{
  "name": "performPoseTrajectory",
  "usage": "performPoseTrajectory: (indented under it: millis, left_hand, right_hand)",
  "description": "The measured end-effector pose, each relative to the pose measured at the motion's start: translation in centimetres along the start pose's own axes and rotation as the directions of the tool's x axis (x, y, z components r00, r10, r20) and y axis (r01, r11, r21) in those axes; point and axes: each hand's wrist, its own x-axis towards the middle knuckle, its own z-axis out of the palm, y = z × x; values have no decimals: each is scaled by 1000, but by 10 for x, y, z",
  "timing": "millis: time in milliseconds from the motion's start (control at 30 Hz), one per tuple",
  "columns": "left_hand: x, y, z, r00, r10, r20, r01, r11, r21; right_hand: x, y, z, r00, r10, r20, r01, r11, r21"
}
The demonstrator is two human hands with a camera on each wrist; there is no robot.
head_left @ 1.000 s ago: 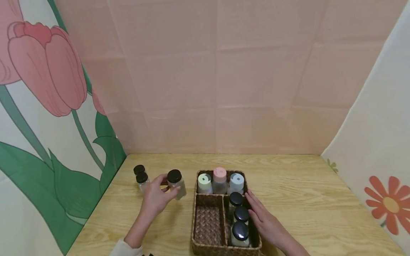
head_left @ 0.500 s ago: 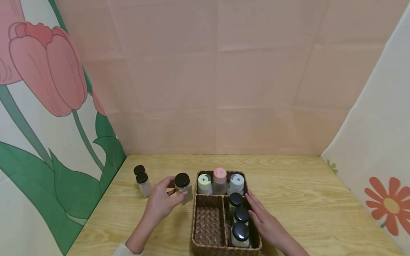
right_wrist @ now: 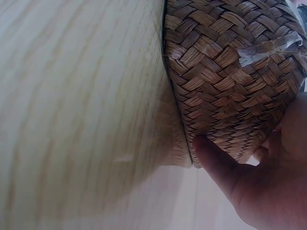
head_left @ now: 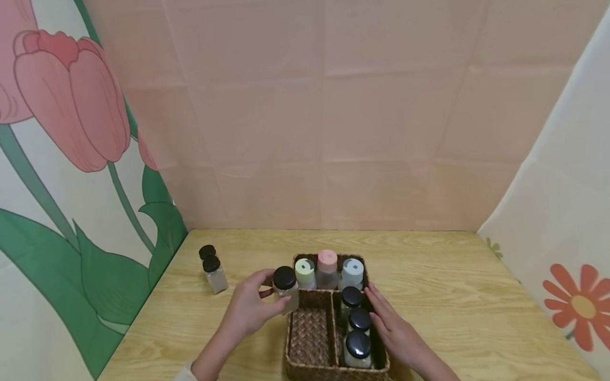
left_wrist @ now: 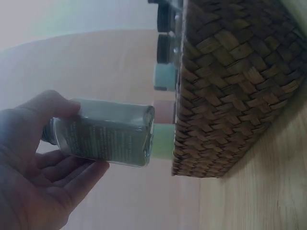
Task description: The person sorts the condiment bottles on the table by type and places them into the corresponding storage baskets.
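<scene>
My left hand (head_left: pixel 250 307) holds a clear jar with a black lid (head_left: pixel 285 278) between thumb and fingers. The jar is over the left edge of a woven basket (head_left: pixel 310 336); in the left wrist view its glass body (left_wrist: pixel 108 132) shows printed text, and its base points towards the basket. My right hand (head_left: pixel 400 336) rests against the basket's right side, fingers stretched along the wall. In the right wrist view a fingertip (right_wrist: pixel 201 143) touches the outer weave. Two more black-lidded jars (head_left: pixel 216 278) stand on the table at the left.
The basket's back compartment holds bottles with a yellow-green cap (head_left: pixel 304 267), a pink cap (head_left: pixel 327 260) and a light blue cap (head_left: pixel 352 266). Three jars with shiny black lids (head_left: pixel 358 344) line its right compartment. Wooden tabletop (head_left: pixel 443 291) extends to the right; a pink cloth (head_left: pixel 324 132) hangs behind.
My left hand has carried the jar rightwards and slightly nearer to me, from the open table to the basket's left edge. My right hand and the basket have stayed put.
</scene>
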Motion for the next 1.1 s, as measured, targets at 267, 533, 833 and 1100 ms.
performPoseTrajectory:
  millis: [267, 533, 833, 1100]
  left_hand:
    - [-5, 1, 10, 995, 62, 76, -62, 998, -6]
    - [-8, 1, 16, 989, 71, 133, -72, 997, 3]
    - [-10, -2, 21, 975, 107, 195, -110, 994, 5]
    - [-13, -6, 25, 957, 69, 281, -77, 997, 18]
  right_hand:
    - [-1, 1, 0, 1000, 12, 28, -12, 1000, 19]
    - [0, 1, 0, 1000, -1, 10, 1, 1000, 10]
    - [0, 1, 1, 999, -33, -25, 34, 999, 18]
    - [0, 1, 1, 1000, -14, -20, 14, 1000, -14]
